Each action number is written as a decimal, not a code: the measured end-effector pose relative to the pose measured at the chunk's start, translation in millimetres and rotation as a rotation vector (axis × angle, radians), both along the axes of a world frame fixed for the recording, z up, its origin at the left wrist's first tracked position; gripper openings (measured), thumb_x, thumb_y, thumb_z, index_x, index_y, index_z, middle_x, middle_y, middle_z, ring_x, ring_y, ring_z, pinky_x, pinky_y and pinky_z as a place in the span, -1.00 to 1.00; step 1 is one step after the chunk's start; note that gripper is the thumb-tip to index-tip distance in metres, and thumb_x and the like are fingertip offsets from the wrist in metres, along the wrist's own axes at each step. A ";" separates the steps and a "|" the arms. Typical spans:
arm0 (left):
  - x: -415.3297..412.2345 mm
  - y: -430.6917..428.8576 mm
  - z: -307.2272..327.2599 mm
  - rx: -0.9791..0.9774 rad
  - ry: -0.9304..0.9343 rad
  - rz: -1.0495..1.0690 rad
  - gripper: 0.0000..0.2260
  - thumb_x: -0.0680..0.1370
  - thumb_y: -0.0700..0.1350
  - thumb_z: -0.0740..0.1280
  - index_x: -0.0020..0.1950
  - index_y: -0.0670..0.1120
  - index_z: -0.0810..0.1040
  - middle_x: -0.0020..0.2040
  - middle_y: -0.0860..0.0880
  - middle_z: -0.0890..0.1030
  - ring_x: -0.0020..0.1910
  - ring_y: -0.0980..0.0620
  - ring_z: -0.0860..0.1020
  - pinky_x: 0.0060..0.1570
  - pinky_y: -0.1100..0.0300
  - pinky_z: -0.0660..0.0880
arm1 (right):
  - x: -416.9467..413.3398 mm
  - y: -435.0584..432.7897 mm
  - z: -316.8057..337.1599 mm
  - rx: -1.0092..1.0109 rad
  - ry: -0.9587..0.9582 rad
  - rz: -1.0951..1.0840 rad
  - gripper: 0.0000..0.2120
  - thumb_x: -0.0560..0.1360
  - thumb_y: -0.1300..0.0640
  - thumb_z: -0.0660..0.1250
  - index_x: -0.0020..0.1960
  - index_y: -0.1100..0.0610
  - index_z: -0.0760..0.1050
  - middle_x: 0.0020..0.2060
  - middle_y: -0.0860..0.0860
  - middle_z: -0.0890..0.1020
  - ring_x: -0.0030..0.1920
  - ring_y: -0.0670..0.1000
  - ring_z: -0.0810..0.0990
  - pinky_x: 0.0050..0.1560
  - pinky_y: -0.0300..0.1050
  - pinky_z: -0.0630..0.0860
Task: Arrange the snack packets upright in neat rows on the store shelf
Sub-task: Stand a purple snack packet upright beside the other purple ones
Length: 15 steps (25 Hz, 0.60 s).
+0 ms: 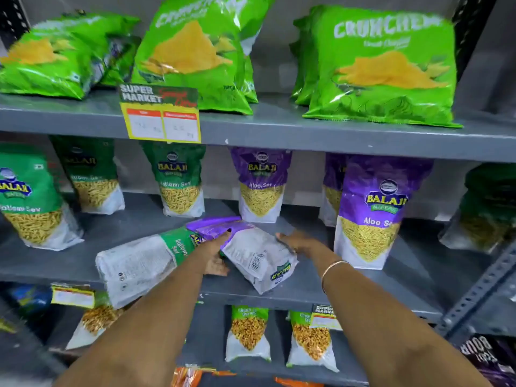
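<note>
Both forearms reach from the lower edge of view to the middle grey metal shelf (pixel 279 289). Left hand (pixel 215 247): fingers curled over the purple end of a purple-and-white Aloo Sev snack packet (pixel 251 252), gripping it. Right hand (pixel 298 243): laid flat, fingers spread, against the packet's right side; a thin gold bangle (pixel 333 269) circles that wrist. The packet lies on its back near the shelf's front edge, barcode side up, its bottom corner pointing toward the camera.

Just left of it, a green-and-white Ratlami Sev snack packet (pixel 139 263) also lies flat, its white end overhanging the front edge and its green end under the left hand.

Upright packets on the same shelf:
- Right of the hands, near the front edge: one large purple Aloo Sev packet (pixel 371 210).
- Along the back edge: a smaller purple Aloo Sev packet (pixel 261 185) and two green Ratlami Sev packets (pixel 178 182).
- At the left end: another green packet (pixel 30 199).

Bright green Crunchem chip bags (pixel 385 68) occupy the upper shelf. A yellow supermarket price tag (pixel 162 115) hangs on its front edge.
</note>
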State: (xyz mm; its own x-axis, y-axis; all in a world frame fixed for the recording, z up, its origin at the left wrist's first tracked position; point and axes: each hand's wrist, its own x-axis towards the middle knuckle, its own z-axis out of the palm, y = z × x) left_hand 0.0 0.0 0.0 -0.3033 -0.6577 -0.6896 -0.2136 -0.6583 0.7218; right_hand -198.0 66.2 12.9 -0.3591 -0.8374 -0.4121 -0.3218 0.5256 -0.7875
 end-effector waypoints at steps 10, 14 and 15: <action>-5.5 -5.6 9.1 -0.018 0.045 -0.011 -0.63 0.49 0.09 0.32 0.11 -0.17 0.42 0.25 -0.24 0.48 0.37 -0.24 0.41 0.32 -0.17 0.34 | -27.9 -25.6 -16.4 0.253 -0.248 0.173 -0.76 0.35 -0.02 0.46 -0.20 0.16 0.57 -0.23 0.10 0.63 -0.18 0.09 0.59 -0.17 -0.11 0.55; 7.0 -11.1 21.3 -0.095 -0.026 -0.044 -0.73 0.49 0.07 0.33 -0.14 -0.14 0.47 -0.23 -0.12 0.62 -0.04 -0.14 0.57 0.30 -0.13 0.37 | -16.2 -23.4 7.8 0.347 -0.158 0.326 -0.86 0.41 0.12 0.43 -0.11 0.17 0.56 -0.40 -0.01 0.67 -0.26 0.00 0.60 -0.22 0.02 0.59; 9.2 -13.4 26.2 -0.139 -0.034 -0.063 -0.77 0.50 0.04 0.34 -0.18 -0.12 0.46 -0.30 -0.09 0.62 -0.16 -0.08 0.55 0.27 -0.10 0.39 | -11.3 -22.8 14.4 0.353 -0.149 0.349 -0.93 0.44 0.17 0.39 -0.11 0.17 0.55 -0.40 -0.03 0.67 -0.29 -0.04 0.61 -0.27 0.00 0.62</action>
State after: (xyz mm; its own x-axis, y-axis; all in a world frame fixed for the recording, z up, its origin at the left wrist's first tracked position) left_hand 9.2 -13.4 26.2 -0.3247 -0.7281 -0.6037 -0.2773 -0.5370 0.7967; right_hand -209.4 43.4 27.4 0.0009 -0.6973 -0.7168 -0.4237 0.6490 -0.6319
